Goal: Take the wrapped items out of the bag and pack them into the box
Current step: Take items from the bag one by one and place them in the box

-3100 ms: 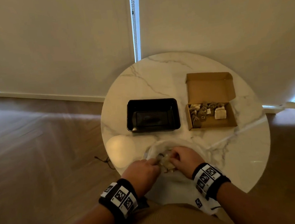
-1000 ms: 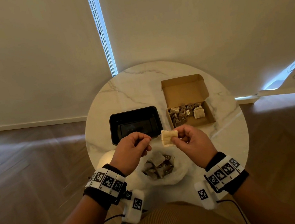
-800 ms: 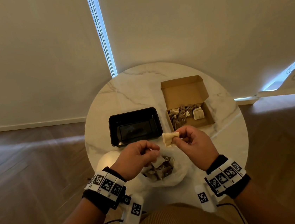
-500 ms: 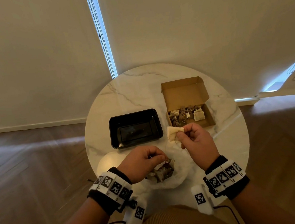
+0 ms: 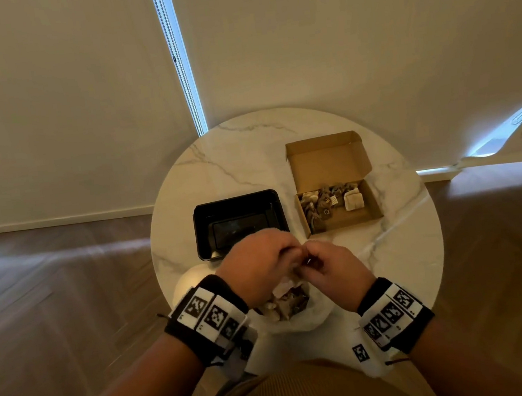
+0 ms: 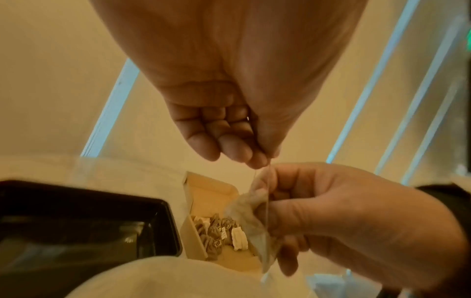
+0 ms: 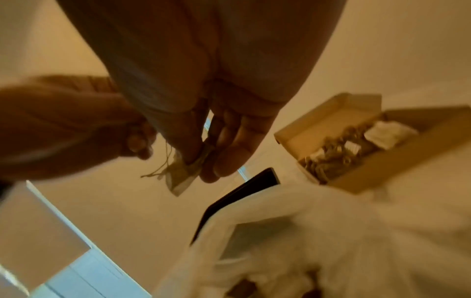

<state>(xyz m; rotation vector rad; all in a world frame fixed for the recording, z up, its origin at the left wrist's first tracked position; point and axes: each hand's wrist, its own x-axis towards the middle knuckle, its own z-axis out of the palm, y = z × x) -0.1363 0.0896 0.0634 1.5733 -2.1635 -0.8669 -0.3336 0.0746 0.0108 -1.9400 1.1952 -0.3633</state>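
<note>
Above the white plastic bag (image 5: 303,323), which holds several brown wrapped items (image 5: 289,305), my two hands meet. My right hand (image 7: 201,165) pinches a pale wrapped item (image 7: 182,178) between thumb and fingers; loose threads hang from it. My left hand (image 6: 254,159) has curled fingers and pinches the top edge of the same pale wrapped item (image 6: 251,219). In the head view my left hand (image 5: 287,255) and right hand (image 5: 307,259) hide the item. The open cardboard box (image 5: 371,208) at the back right holds several brown wrapped items and a pale one (image 5: 353,198).
A black plastic tray (image 5: 237,200) sits left of the box on the round marble table (image 5: 241,154), just behind my left hand. The table edge runs close to my lap. Wooden floor lies on both sides, pale blinds behind.
My left hand rose from the bag and joined the right at the pale item. The right hand dropped slightly toward the bag with it.
</note>
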